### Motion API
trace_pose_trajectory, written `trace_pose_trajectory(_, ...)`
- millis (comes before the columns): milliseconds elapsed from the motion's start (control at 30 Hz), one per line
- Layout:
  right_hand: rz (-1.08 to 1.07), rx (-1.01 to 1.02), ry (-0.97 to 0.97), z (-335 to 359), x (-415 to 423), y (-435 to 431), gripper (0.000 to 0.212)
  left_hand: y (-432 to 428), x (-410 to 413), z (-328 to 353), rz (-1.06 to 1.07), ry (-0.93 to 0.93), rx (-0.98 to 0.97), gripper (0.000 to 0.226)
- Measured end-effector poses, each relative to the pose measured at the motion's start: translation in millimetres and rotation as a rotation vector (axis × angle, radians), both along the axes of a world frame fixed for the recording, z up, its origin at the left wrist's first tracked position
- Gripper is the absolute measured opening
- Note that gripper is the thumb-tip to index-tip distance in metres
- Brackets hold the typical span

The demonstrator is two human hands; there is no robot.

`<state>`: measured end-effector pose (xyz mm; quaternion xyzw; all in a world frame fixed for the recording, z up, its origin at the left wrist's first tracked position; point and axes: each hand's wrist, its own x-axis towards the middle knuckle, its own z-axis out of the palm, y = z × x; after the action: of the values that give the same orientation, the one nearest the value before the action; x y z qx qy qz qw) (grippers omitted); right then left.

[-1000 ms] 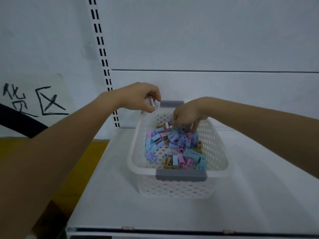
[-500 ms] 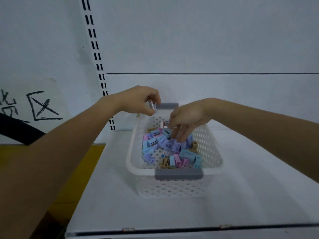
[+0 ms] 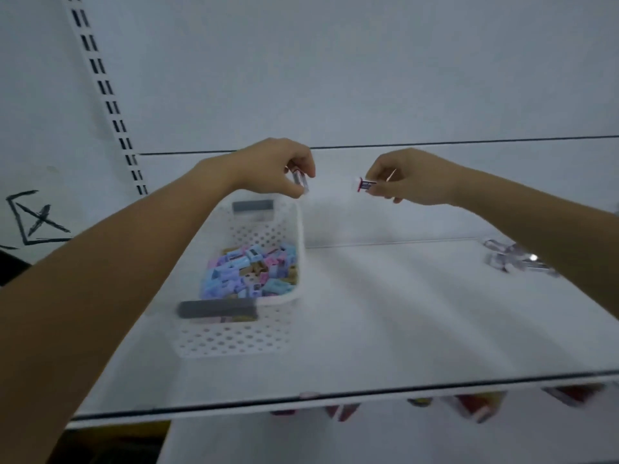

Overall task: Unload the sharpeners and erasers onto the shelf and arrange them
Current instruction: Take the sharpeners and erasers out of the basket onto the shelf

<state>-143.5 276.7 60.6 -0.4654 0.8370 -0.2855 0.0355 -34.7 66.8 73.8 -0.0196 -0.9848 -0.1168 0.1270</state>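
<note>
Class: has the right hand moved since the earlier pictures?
Yes. The right hand, then inside the basket, is now raised beyond its right side.

Head camera looks forward and down, close, onto the shelf (image 3: 418, 313).

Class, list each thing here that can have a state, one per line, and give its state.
Left hand, pinching a small piece above the basket's far corner.
Right hand, pinching a second piece in the air over the shelf.
Basket, upright on the shelf, partly full.
Sharpeners, heaped loose in the basket.
Pile, lying on the shelf at right, blurred.
</note>
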Motion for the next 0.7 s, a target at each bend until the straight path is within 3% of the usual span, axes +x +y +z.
trace_pose_trajectory(167, -0.135, 0.035, 0.142, -6, -51, 120, 0.008, 108, -46, -3, -0.049, 0.066, 0.079, 0.022)
trace_pose_trajectory(400, -0.364, 0.022, 0.049, -37, -101, 284, 0.01, 261, -133, -55, -0.184, 0.001, 0.172, 0.025)
trace_pose_trajectory(700, -0.411, -0.005, -0.014, -106, -128, 337, 0.019, 330, -207, -116, -0.159, -0.017, 0.2, 0.022)
